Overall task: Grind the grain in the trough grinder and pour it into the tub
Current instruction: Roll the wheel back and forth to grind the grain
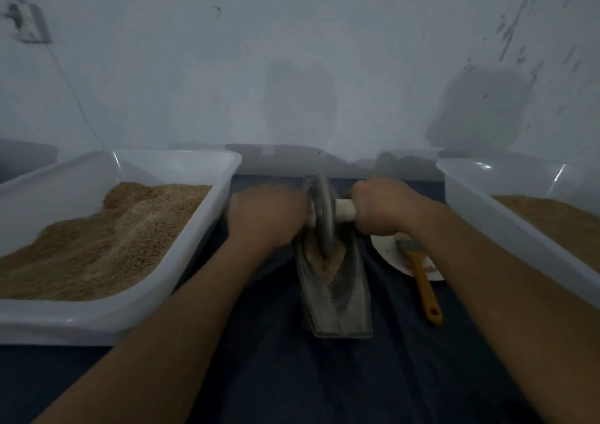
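A grey metal trough grinder (347, 306) lies lengthwise on the dark cloth in the middle. Its grinding wheel (323, 215) stands upright in the trough, on a small heap of pale grain (329, 261). A white axle handle (345, 210) runs through the wheel. My left hand (264, 217) grips the handle's left end, which it hides. My right hand (384, 207) grips the right end. A large white tub (181, 261) at the left holds a mound of brown grain. Another white tub (506, 225) at the right also holds grain.
A white plate (386, 248) sits right of the trough with a yellow-handled brush (423, 284) lying across it. A pale wall rises close behind. A socket (27, 22) with a cable hangs at the upper left. Dark cloth (292, 381) covers the surface.
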`<action>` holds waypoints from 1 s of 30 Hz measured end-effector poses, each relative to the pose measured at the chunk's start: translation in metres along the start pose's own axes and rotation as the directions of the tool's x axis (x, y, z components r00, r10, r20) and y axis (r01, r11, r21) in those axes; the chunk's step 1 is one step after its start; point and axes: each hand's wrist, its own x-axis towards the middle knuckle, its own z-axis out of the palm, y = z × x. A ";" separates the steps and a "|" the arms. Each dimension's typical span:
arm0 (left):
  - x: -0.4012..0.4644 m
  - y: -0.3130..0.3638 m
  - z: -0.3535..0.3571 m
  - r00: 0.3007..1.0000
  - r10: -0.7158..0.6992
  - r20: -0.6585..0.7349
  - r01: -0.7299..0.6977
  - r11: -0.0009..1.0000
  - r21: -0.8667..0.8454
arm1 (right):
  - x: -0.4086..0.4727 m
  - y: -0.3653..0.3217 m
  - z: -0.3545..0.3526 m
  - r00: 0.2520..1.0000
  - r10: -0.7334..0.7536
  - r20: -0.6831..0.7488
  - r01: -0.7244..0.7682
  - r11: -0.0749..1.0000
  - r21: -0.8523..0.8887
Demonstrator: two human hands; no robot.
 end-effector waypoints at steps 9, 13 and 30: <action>-0.026 -0.005 -0.024 0.969 0.220 0.108 -0.230 0.970 0.084 | -0.039 -0.008 0.022 0.916 -0.081 -0.393 0.027 0.990 -0.141; -0.055 -0.011 -0.037 0.950 0.281 0.135 -0.287 0.958 0.022 | -0.074 -0.017 0.026 0.745 -0.225 -0.628 0.079 0.964 -0.252; -0.022 -0.004 -0.022 0.969 0.238 0.061 -0.245 0.957 0.156 | -0.039 -0.008 0.029 0.879 -0.066 -0.473 -0.015 0.986 -0.164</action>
